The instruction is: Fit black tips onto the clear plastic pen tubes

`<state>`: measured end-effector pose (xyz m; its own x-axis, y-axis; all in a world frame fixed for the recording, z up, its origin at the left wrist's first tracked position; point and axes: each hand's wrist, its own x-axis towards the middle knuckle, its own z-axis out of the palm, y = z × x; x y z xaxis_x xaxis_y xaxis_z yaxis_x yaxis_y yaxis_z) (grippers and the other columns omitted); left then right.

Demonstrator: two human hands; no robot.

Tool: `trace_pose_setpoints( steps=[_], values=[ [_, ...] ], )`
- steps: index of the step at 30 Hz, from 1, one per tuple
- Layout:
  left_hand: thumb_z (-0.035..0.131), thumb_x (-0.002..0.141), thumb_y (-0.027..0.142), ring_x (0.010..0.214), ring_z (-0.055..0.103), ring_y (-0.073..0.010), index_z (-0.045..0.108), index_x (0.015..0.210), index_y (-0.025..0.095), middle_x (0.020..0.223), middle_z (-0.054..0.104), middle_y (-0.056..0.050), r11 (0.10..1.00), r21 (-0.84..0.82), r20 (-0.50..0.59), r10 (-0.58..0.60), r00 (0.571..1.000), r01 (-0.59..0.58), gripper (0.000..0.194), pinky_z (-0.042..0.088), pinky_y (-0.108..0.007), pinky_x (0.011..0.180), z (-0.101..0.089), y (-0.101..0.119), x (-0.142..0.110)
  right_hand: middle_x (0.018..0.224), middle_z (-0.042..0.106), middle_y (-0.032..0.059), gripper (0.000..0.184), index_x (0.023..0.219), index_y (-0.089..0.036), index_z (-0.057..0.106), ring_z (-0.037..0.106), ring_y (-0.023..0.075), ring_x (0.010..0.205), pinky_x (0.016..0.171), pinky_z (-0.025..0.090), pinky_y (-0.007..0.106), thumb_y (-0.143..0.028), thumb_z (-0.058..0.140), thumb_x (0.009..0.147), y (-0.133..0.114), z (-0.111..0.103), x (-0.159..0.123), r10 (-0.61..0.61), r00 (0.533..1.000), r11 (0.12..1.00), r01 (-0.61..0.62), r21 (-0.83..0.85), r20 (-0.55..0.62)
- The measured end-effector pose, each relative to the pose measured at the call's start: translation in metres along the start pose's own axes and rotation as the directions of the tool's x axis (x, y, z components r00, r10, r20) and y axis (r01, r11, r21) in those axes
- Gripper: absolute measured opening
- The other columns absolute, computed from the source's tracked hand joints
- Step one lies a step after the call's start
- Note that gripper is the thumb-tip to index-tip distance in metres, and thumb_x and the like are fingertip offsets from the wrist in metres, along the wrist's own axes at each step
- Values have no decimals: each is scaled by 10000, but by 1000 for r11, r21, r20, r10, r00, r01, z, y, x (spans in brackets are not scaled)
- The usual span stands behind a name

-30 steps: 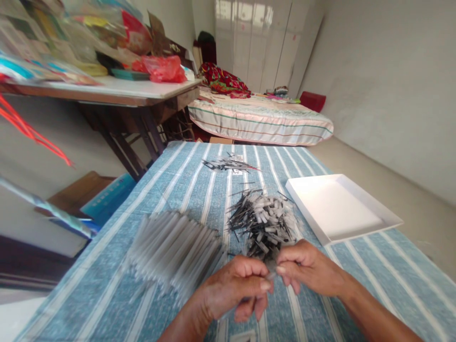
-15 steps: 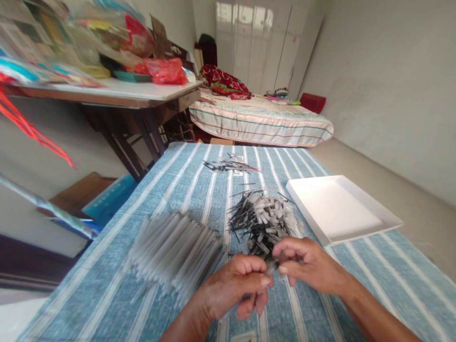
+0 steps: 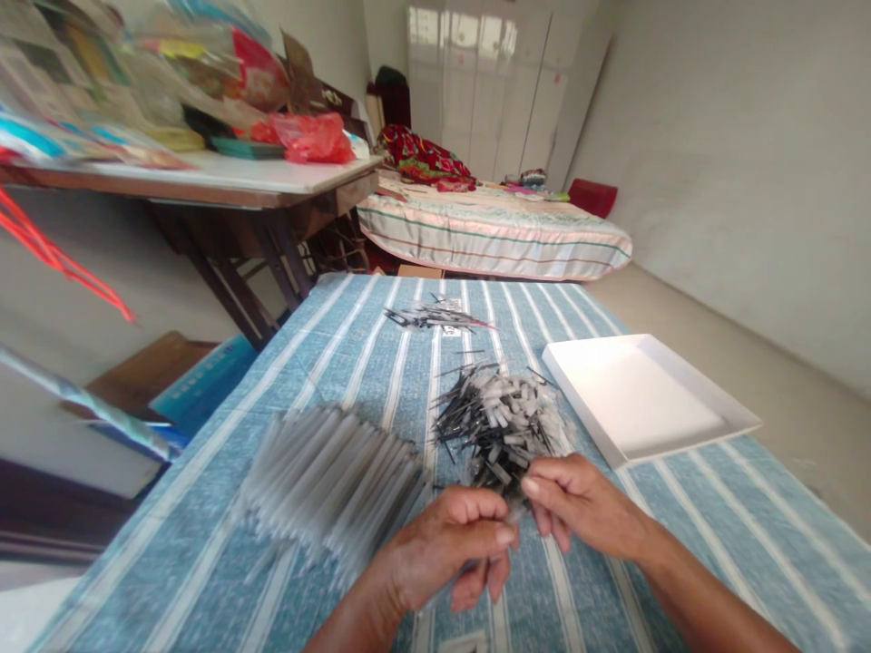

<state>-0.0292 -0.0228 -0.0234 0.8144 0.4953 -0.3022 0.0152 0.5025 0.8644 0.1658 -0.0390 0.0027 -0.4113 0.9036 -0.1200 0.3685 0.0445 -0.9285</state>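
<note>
My left hand (image 3: 463,544) is closed in a pinch near the table's front. A thin, translucent greyish stick passes through its fingers, mostly hidden by them. Just to its right, my right hand (image 3: 572,503) has thumb and fingers pressed together close to the stick's far end; whatever lies between them is too small and blurred to name. Beyond both hands spreads a loose heap of short black and whitish-clear pieces (image 3: 507,413). Left of the hands lies a row of long, translucent grey sticks (image 3: 333,481), side by side.
A shallow white box (image 3: 646,399) stands at the right on the blue striped tablecloth (image 3: 327,363). Farther back lies a small bunch of thin dark sticks (image 3: 435,316). A cluttered side table (image 3: 272,177) is at the left, and a bed (image 3: 496,231) stands behind.
My right hand's thumb and fingers have closed together and turned slightly at the stick's end. My left hand keeps its hold almost unmoved. The view has shifted a little.
</note>
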Motion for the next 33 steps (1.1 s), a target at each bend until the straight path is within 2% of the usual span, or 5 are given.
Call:
trace_pose_setpoints(
  steps=[12, 19, 23, 27, 33],
  values=[
    [534, 758, 260, 306, 368, -30, 584, 734, 135, 500, 573, 43, 972, 234, -154, 32, 988, 5, 137, 235, -147, 321, 4, -4, 7, 475, 524, -65, 227, 722, -173, 460, 448, 50, 319, 329, 287, 133, -368, 473, 839, 8, 7, 0, 119, 992, 988, -116, 100, -27],
    [469, 785, 268, 380, 472, -67, 508, 631, 147, 578, 602, 5, 973, 230, -60, -17, 998, 31, 200, 342, -180, 402, 9, 3, 3, 486, 544, -46, 315, 662, -172, 465, 461, 59, 323, 334, 321, 148, -430, 451, 840, 10, 1, 0, 102, 992, 992, -96, 80, -79],
    [536, 753, 264, 515, 481, -92, 589, 638, 116, 561, 549, 16, 961, 272, -100, 86, 991, -55, 194, 328, -201, 506, 4, 9, -1, 537, 568, -33, 300, 732, -179, 521, 519, 87, 407, 411, 385, 177, -415, 397, 871, 8, -8, 11, 2, 977, 971, -53, -231, -215],
    [588, 742, 279, 553, 380, -81, 609, 642, 118, 557, 470, 36, 945, 251, -245, 270, 931, -208, 191, 270, -201, 521, -1, 12, -2, 709, 665, 33, 131, 863, -197, 596, 621, 170, 683, 608, 419, 237, -269, 493, 825, 4, -10, 31, -101, 968, 663, -106, -741, -230],
    [601, 754, 307, 397, 271, -35, 541, 675, 144, 519, 534, 38, 943, 47, -475, 311, 823, -329, 190, 178, -173, 391, -7, 9, 2, 636, 663, 131, 118, 744, -135, 611, 633, 258, 661, 603, 405, 321, -106, 497, 736, 11, -1, 58, -62, 972, 573, -150, -806, -225]
  ],
)
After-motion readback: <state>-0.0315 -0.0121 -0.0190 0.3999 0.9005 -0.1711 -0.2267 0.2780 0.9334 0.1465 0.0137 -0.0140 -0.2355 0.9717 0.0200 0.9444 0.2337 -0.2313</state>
